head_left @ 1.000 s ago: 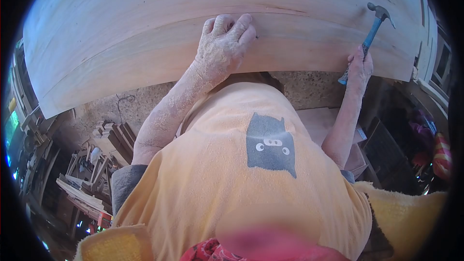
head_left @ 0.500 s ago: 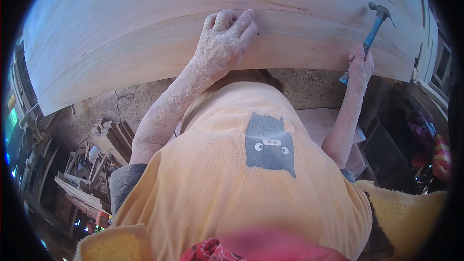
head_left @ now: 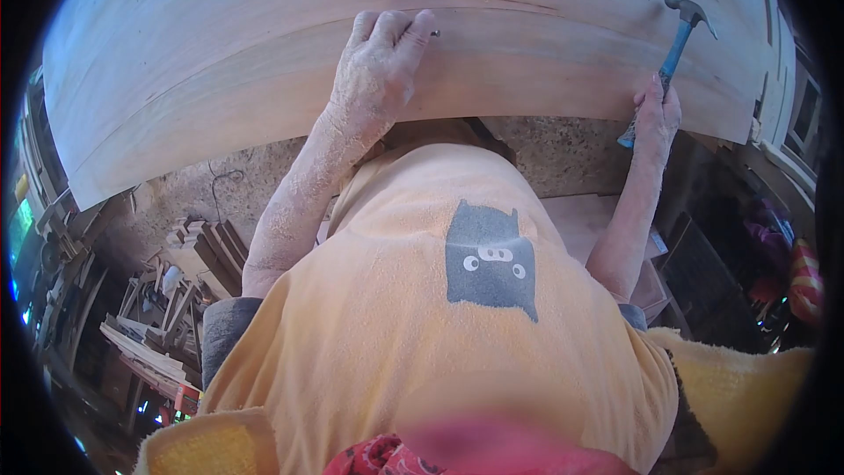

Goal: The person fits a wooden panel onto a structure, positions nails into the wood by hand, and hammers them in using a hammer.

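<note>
Dusty and pale, my left hand [head_left: 376, 62] is over the near part of a broad wooden panel [head_left: 264, 62], its fingers closed in a pinch. A small nail [head_left: 435, 33] shows its head just beside the thumb and forefinger; the rest of it is hidden. At the right, my right hand [head_left: 657, 114] is wrapped round the blue handle of a claw hammer [head_left: 677, 51]. The hammer's metal head points away from me, above the panel's right part.
Wood blocks [head_left: 211, 251] and stacked wood strips [head_left: 145, 352] lie below at the left. A pale wooden frame [head_left: 787, 163] stands at the right edge. A red and white striped bundle [head_left: 804, 281] is at the far right.
My left hand has moved left and slightly away from me, and the nail head now shows beside its fingers. My right hand has shifted slightly away from me with the hammer.
</note>
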### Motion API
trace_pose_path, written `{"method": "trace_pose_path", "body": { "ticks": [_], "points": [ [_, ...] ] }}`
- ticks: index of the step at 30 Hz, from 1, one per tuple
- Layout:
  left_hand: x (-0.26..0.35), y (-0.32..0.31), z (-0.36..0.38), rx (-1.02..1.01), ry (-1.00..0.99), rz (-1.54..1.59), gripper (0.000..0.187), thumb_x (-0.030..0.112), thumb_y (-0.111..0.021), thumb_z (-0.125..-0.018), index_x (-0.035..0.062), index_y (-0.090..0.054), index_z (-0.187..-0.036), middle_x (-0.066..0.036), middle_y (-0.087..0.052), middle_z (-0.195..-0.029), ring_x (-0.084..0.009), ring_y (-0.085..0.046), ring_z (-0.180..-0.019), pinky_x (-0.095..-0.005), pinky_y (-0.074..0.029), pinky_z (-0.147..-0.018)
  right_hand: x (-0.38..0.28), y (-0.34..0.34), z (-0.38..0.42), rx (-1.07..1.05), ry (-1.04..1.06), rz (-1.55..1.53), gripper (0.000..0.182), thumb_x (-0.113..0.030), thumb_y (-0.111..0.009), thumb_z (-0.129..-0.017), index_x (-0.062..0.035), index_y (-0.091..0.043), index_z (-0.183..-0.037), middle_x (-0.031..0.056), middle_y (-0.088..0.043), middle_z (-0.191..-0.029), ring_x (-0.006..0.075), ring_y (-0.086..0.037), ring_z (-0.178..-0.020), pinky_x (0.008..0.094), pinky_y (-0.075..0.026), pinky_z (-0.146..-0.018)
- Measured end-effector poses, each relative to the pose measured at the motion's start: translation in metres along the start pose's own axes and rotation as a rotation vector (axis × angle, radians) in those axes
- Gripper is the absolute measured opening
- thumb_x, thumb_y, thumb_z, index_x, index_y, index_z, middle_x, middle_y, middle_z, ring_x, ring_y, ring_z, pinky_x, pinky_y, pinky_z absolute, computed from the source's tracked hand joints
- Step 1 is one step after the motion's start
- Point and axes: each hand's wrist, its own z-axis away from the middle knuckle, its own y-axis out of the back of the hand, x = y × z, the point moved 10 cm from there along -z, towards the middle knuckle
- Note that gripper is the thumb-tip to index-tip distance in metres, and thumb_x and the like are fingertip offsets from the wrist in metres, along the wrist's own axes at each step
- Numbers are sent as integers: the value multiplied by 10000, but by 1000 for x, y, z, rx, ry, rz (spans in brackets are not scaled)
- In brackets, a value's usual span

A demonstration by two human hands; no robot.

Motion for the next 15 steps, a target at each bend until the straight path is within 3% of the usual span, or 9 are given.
{"method": "trace_pose_path", "body": {
  "ticks": [2, 5, 11, 15],
  "points": [
    [-5, 1, -6, 35, 14, -11, 448, -71, -661, -779, 68, -711, -1202, -91, -684, -1079, -332, -634, -965, -420, -570, -784, -2, -3, 0, -32, 18, -32, 378, -407, -590, -1072, -94, -595, -861, -40, -544, -692, 59, -480, -617, 256, -389, -563],
    [-7, -11, -19, 58, 13, 30, 485, -55, -678, -751, 58, -688, -1222, -92, -668, -1045, -329, -611, -964, -436, -565, -855, -8, -11, 8, -105, 59, -86, 371, -402, -588, -1075, -100, -587, -859, -40, -545, -690, 56, -476, -615, 248, -383, -561],
    [-9, -6, -20, 129, -84, -8, 362, -62, -701, -764, 74, -754, -1096, -60, -688, -986, -315, -635, -891, -407, -570, -773, -45, -63, 74, -337, 95, -97, 368, -401, -590, -1075, -88, -584, -881, -36, -556, -711, 66, -491, -650, 261, -403, -607],
    [-5, -5, -22, 136, -100, -24, 379, -73, -690, -753, 72, -761, -1096, -68, -685, -1004, -312, -629, -899, -417, -570, -780, -66, -81, 105, -416, 161, -147, 355, -398, -584, -1078, -68, -584, -945, -32, -548, -716, 73, -504, -676, 265, -424, -634]
  ]
}}
